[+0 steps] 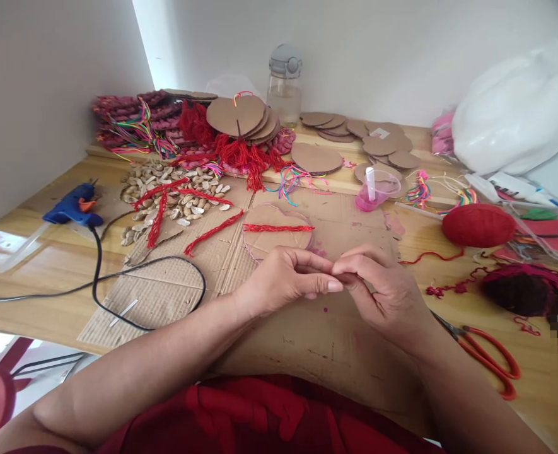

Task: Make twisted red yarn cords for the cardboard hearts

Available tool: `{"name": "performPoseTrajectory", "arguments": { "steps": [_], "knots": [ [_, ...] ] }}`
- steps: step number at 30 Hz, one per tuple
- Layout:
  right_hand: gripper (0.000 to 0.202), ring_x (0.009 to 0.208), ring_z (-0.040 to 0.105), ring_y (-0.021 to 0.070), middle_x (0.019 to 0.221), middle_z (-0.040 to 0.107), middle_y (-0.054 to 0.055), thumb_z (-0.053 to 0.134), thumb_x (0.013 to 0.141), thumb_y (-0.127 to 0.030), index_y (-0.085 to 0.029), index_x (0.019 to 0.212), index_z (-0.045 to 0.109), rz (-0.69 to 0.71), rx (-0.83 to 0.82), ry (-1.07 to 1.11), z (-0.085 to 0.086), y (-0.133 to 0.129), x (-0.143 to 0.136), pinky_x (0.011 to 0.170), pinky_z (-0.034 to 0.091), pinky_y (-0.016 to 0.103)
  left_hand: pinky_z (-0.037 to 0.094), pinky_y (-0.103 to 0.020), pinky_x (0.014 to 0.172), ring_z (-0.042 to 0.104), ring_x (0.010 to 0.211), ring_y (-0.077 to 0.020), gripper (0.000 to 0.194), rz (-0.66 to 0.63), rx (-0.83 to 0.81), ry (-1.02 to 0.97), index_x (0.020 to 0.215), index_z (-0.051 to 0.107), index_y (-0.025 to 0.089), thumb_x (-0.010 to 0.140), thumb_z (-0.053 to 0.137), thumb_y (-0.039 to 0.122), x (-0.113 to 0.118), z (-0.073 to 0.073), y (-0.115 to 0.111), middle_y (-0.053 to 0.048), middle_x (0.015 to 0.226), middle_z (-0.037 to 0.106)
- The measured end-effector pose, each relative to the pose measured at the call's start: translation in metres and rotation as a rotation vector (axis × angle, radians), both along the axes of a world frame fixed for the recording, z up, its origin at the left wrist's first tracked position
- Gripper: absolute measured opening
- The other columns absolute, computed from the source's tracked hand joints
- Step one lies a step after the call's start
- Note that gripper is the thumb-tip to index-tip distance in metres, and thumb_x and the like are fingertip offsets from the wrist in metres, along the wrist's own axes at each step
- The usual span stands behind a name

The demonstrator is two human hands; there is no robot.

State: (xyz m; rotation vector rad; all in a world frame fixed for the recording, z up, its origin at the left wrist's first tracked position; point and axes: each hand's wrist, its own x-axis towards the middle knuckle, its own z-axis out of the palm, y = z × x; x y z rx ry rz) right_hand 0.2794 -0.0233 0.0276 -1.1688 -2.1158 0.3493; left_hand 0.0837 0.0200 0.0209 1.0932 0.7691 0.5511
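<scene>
My left hand (294, 277) and my right hand (386, 295) meet at the fingertips over the cardboard sheet (288, 347). Both are closed in a pinch, and whatever lies between the fingers is hidden or too small to name. Just beyond my left hand lies a cardboard disc (279, 243) with a purple-edged rim, partly covered by that hand. Across the disc runs a red yarn braid (279, 228). More red braids (214, 233) rest to its left, some of them on a heap of peanut shells (184, 195).
A blue glue gun (74, 205) with a black cord (99, 277) lies left. Orange-handled scissors (491, 359) and a red yarn ball (478, 225) lie right. Behind are a pink-stained cup (373, 197), a stack of cardboard discs (236, 116) and a water bottle (284, 94).
</scene>
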Motion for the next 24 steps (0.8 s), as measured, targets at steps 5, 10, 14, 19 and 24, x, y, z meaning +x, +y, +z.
{"name": "performPoseTrajectory", "arguments": {
  "steps": [5,10,14,19,24],
  "knots": [
    [0.016,0.083,0.061,0.0159,0.092,0.062,0.003,0.051,0.097,-0.015,-0.023,0.096,0.064,0.001,-0.007,-0.01,0.0,0.0,-0.002,0.074,0.049,0.029,0.044,-0.02,0.055,0.056,0.058,-0.009,0.026,0.019,0.094,0.085,0.081,0.074,0.014,0.075,0.079,0.039,0.001,0.0,-0.002,-0.002,0.069,0.068],
    [0.015,0.083,0.061,0.0145,0.089,0.063,0.002,0.053,0.096,-0.012,-0.021,0.093,0.064,0.005,0.008,0.003,0.002,-0.001,-0.002,0.074,0.047,0.027,0.045,-0.021,0.06,0.058,0.062,-0.0102,0.026,-0.018,0.249,0.139,0.075,0.069,0.014,0.086,0.067,0.037,0.001,0.001,-0.004,-0.004,0.072,0.07],
    [0.014,0.081,0.06,0.0138,0.088,0.062,0.001,0.054,0.095,-0.012,-0.021,0.091,0.063,0.006,-0.039,0.027,0.004,-0.001,0.001,0.074,0.046,0.027,0.043,-0.021,0.062,0.057,0.065,-0.0098,0.022,-0.044,0.306,0.125,0.076,0.068,0.014,0.088,0.064,0.033,-0.001,0.003,-0.002,-0.003,0.072,0.068],
    [0.01,0.078,0.058,0.0145,0.086,0.062,0.0,0.056,0.095,-0.014,-0.022,0.092,0.062,-0.004,-0.119,0.169,0.008,0.0,0.008,0.073,0.045,0.03,0.042,-0.018,0.052,0.059,0.06,-0.0093,0.032,0.013,0.147,0.064,0.085,0.069,0.014,0.091,0.061,0.045,-0.003,0.002,0.003,-0.004,0.073,0.07],
    [0.011,0.081,0.057,0.0142,0.088,0.061,0.0,0.058,0.095,-0.013,-0.022,0.093,0.063,0.05,-0.174,0.321,0.007,0.002,0.011,0.075,0.045,0.03,0.046,-0.018,0.055,0.062,0.06,-0.0087,0.034,0.022,0.047,-0.047,0.087,0.072,0.012,0.09,0.063,0.044,-0.001,-0.002,0.004,-0.006,0.073,0.072]
  ]
}}
